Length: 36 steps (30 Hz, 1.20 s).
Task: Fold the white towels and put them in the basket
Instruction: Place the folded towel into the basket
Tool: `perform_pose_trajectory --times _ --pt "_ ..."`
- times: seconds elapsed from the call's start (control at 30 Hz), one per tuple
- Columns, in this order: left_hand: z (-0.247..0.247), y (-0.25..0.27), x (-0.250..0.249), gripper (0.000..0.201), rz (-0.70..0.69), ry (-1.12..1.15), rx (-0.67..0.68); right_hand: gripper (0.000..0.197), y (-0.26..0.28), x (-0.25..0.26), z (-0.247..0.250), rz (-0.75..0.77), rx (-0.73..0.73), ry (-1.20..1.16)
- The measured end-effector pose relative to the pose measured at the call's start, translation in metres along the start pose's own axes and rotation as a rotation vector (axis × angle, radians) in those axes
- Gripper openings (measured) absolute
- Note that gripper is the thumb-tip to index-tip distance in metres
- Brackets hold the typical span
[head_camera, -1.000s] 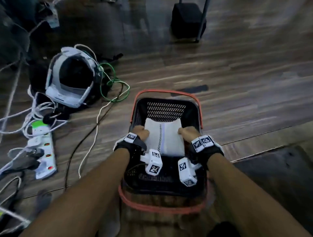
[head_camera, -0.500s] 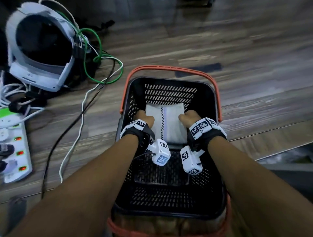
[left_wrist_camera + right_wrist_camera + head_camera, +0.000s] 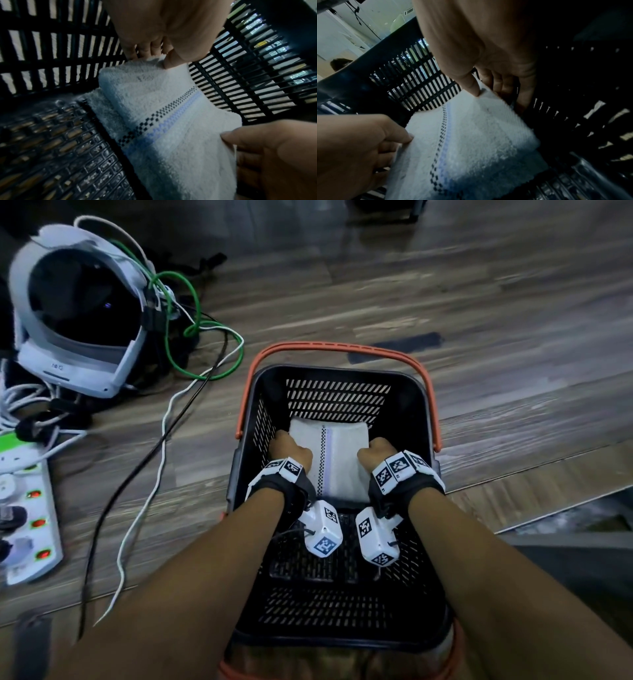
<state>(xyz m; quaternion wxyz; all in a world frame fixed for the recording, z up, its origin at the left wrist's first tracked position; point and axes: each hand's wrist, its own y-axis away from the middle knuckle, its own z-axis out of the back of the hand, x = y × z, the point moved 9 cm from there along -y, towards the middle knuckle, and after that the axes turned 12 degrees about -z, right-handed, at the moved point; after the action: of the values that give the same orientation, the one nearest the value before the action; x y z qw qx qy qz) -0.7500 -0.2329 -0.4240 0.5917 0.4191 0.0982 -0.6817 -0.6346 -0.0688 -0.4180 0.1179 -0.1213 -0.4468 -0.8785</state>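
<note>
A folded white towel [image 3: 342,460] with a dark checkered and pale blue stripe sits low inside the black slatted basket [image 3: 337,397], close to its far wall. My left hand [image 3: 291,450] pinches the towel's left edge, thumb on top [image 3: 169,60] and fingers underneath. My right hand [image 3: 376,453] pinches the right edge the same way, thumb [image 3: 473,88] pressing the top. In the wrist views the towel [image 3: 163,115] [image 3: 471,135] hangs level between both hands just above the basket's mesh floor [image 3: 51,148]. The orange handles [image 3: 339,348] lie folded down outside the rim.
The basket stands on a wooden floor [image 3: 479,302]. To the left lie a white headset [image 3: 78,313], a tangle of green, white and black cables [image 3: 178,392] and a power strip [image 3: 30,518] with lit red switches. A dark mat [image 3: 582,563] borders the right.
Both hands have carried the towel lower and deeper into the basket, toward its far wall. The head view has come closer over the basket.
</note>
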Motion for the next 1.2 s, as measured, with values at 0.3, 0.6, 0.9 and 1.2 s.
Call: perform_pose_trajectory --times 0.3,0.6,0.9,1.2 --pt "-0.011 0.009 -0.006 0.069 -0.165 -0.140 0.138 0.029 0.003 0.000 -0.005 -0.017 0.001 -0.029" --pt "-0.038 0.015 -0.021 0.058 -0.565 -0.604 0.152 0.057 0.033 0.037 -0.017 0.367 -0.498 0.332" --pt "-0.057 0.005 0.005 0.057 -0.575 -0.590 0.162 0.060 -0.001 0.009 -0.052 0.353 -0.473 0.425" --pt "-0.056 0.009 0.003 0.059 -0.496 -0.690 0.287 0.062 -0.002 0.002 -0.059 0.324 -0.304 0.472"
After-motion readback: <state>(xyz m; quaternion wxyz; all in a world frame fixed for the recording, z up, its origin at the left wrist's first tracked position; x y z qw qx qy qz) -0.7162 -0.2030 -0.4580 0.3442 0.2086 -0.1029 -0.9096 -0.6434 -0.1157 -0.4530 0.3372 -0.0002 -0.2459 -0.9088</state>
